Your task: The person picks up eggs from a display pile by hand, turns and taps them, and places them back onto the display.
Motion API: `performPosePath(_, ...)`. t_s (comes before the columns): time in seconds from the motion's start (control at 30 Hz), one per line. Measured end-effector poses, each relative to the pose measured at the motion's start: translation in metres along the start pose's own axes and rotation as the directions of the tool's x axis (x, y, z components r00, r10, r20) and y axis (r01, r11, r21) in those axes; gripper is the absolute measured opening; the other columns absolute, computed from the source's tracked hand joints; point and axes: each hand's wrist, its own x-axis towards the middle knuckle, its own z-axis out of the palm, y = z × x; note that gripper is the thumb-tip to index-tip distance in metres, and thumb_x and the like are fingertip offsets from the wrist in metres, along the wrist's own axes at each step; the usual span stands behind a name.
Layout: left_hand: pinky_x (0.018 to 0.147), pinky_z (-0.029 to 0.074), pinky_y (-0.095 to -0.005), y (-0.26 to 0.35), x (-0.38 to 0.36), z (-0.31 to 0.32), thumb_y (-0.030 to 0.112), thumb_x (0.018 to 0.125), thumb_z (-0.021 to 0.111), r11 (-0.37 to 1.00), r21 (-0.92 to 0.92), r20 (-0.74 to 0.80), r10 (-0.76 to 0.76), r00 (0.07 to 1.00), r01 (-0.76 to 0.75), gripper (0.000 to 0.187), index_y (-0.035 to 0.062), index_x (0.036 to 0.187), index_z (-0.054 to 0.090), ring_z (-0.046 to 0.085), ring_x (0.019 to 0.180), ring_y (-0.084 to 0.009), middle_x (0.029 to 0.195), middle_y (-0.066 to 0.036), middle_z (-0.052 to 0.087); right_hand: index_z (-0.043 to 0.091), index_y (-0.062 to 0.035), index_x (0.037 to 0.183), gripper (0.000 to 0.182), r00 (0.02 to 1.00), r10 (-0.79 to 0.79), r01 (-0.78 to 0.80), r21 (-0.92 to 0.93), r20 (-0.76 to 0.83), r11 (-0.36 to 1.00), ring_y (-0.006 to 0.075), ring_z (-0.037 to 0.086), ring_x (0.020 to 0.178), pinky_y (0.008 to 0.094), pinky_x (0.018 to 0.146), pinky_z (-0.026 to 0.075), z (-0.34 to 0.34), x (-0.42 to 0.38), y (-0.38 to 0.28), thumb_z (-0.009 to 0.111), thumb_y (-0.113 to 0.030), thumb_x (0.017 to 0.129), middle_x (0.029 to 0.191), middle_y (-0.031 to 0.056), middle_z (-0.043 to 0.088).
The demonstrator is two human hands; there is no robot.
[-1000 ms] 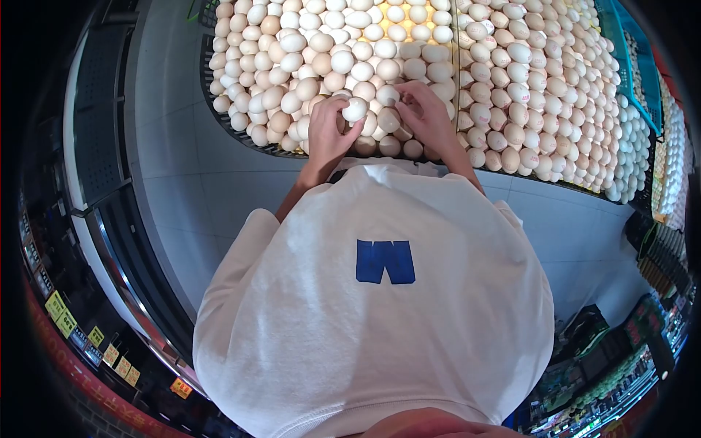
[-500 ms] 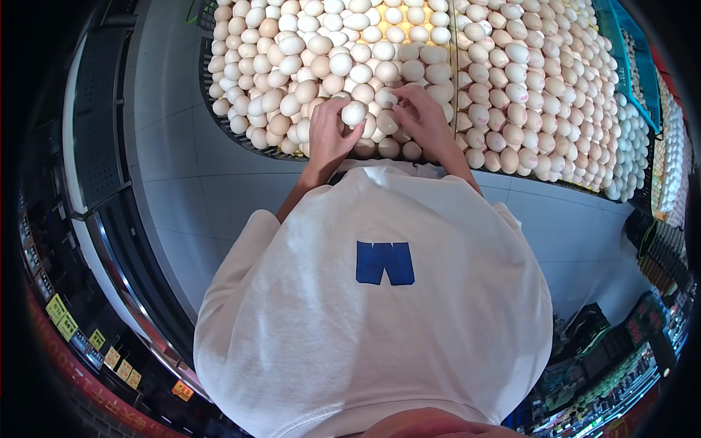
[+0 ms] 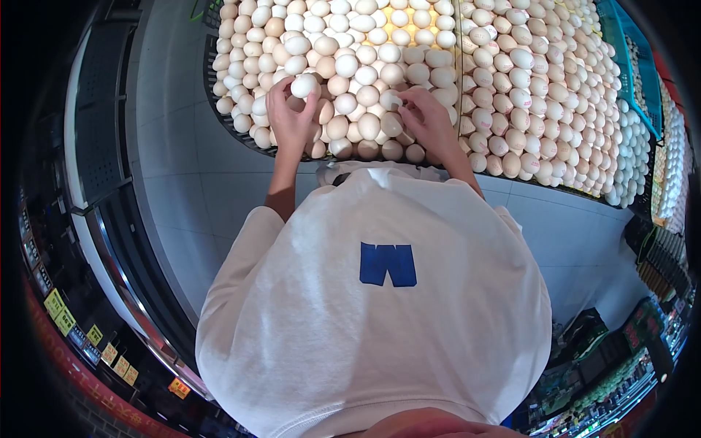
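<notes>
My left hand point(image 3: 293, 117) has its thumb and fingers around a white egg point(image 3: 304, 86), above the left part of a heap of loose eggs. Farther right, my right hand point(image 3: 429, 124) reaches over the same heap, fingers bent. Its thumb and fingertips close on the side of a pale egg point(image 3: 392, 101), partly hidden by them. Just below that lies a tan egg point(image 3: 391, 125). White, cream and brown eggs surround both hands.
A black basket rim point(image 3: 241, 139) edges the heap. Right of a thin divider point(image 3: 458, 66) are rows of stamped eggs point(image 3: 522, 95), then bluish eggs point(image 3: 628, 153) and a teal crate point(image 3: 634, 66). A dark shelf unit point(image 3: 102, 117) stands left beyond the tiled floor point(image 3: 171, 153).
My left hand has moved left, carrying the white egg away from my right hand. The right hand stays nearly in place beside the same pale egg. The view has shifted slightly.
</notes>
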Motion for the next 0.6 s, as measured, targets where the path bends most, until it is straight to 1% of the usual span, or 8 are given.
performPosePath(0.03, 0.083, 0.046, -0.0393, -0.004, 0.003, -0.001, 0.016, 0.077, 0.079, 0.999, 0.012, 0.004, -0.030, 1.000, 0.030, 0.043, 0.0021, 0.112, 0.059, 0.055, 0.093, -0.0272, 0.100, -0.012, 0.061, 0.063, -0.0043, 0.116, 0.027, 1.000, 0.000, 0.000, -0.001, -0.003, 1.000, 0.0209, 0.064, 0.085, 0.0302, 0.075, 0.054, 0.000, -0.001, 0.000, 0.064, -0.008, 0.090, 0.100, 0.0094, 0.061)
performPosePath(0.13, 0.084, 0.046, -0.0396, -0.016, 0.011, -0.003, 0.016, 0.080, 0.077, 0.999, 0.037, -0.020, -0.039, 0.999, 0.039, 0.041, 0.0017, 0.113, 0.060, 0.055, 0.093, -0.0272, 0.100, -0.012, 0.062, 0.063, -0.0040, 0.116, 0.026, 1.000, -0.010, 0.010, -0.006, -0.016, 1.000, 0.0229, 0.064, 0.084, 0.0314, 0.074, 0.054, 0.000, -0.002, 0.001, 0.064, -0.008, 0.090, 0.099, 0.0100, 0.061)
performPosePath(0.2, 0.084, 0.046, -0.0393, -0.022, 0.014, -0.004, 0.016, 0.081, 0.077, 0.999, 0.003, -0.026, -0.049, 0.998, 0.049, 0.039, 0.0012, 0.113, 0.060, 0.054, 0.093, -0.0276, 0.101, -0.012, 0.062, 0.063, -0.0041, 0.115, 0.026, 1.000, -0.003, 0.003, -0.017, -0.016, 1.000, 0.0244, 0.064, 0.085, 0.0324, 0.075, 0.054, 0.000, -0.003, 0.004, 0.064, -0.009, 0.089, 0.099, 0.0105, 0.061)
performPosePath(0.27, 0.085, 0.046, -0.0396, -0.026, 0.014, -0.007, 0.018, 0.082, 0.076, 0.997, 0.047, 0.012, -0.065, 0.998, 0.065, 0.039, 0.0008, 0.113, 0.060, 0.055, 0.095, -0.0288, 0.102, -0.013, 0.063, 0.064, -0.0041, 0.115, 0.026, 1.000, -0.002, 0.001, -0.016, -0.022, 1.000, 0.0249, 0.064, 0.085, 0.0327, 0.075, 0.054, 0.000, -0.003, 0.003, 0.064, -0.009, 0.089, 0.099, 0.0105, 0.061)
performPosePath(0.33, 0.086, 0.046, -0.0402, -0.031, 0.013, -0.008, 0.018, 0.082, 0.076, 0.997, 0.056, 0.027, -0.045, 0.999, 0.044, 0.039, 0.0007, 0.113, 0.061, 0.055, 0.095, -0.0296, 0.102, -0.013, 0.063, 0.064, -0.0041, 0.115, 0.026, 1.000, 0.000, 0.000, -0.014, -0.026, 1.000, 0.0254, 0.064, 0.085, 0.0330, 0.075, 0.054, 0.001, -0.003, 0.003, 0.064, -0.009, 0.089, 0.098, 0.0106, 0.061)
performPosePath(0.4, 0.087, 0.045, -0.0409, -0.034, 0.011, -0.009, 0.018, 0.082, 0.076, 0.998, 0.066, 0.042, -0.026, 0.999, 0.023, 0.038, 0.0007, 0.112, 0.061, 0.056, 0.096, -0.0305, 0.103, -0.014, 0.063, 0.064, -0.0042, 0.115, 0.026, 0.999, -0.031, 0.030, -0.038, -0.029, 0.999, 0.0253, 0.064, 0.086, 0.0332, 0.075, 0.053, 0.001, -0.003, 0.004, 0.063, -0.010, 0.090, 0.098, 0.0100, 0.062)
performPosePath(0.47, 0.089, 0.044, -0.0426, -0.037, 0.010, -0.010, 0.019, 0.082, 0.076, 0.996, 0.088, 0.094, -0.020, 0.995, 0.012, 0.037, 0.0004, 0.111, 0.062, 0.056, 0.098, -0.0321, 0.103, -0.015, 0.063, 0.064, -0.0044, 0.115, 0.026, 0.999, -0.027, 0.026, -0.045, -0.024, 0.999, 0.0252, 0.064, 0.087, 0.0331, 0.075, 0.053, 0.000, -0.002, 0.002, 0.063, -0.010, 0.090, 0.098, 0.0097, 0.062)
performPosePath(0.6, 0.090, 0.044, -0.0432, -0.042, 0.010, -0.012, 0.018, 0.081, 0.075, 0.996, 0.086, 0.114, -0.003, 0.993, -0.007, 0.036, 0.0010, 0.110, 0.063, 0.057, 0.099, -0.0325, 0.104, -0.015, 0.064, 0.064, -0.0048, 0.115, 0.026, 1.000, -0.019, 0.019, -0.068, 0.001, 0.997, 0.0250, 0.064, 0.088, 0.0330, 0.075, 0.053, -0.002, 0.000, -0.002, 0.063, -0.010, 0.090, 0.100, 0.0091, 0.062)
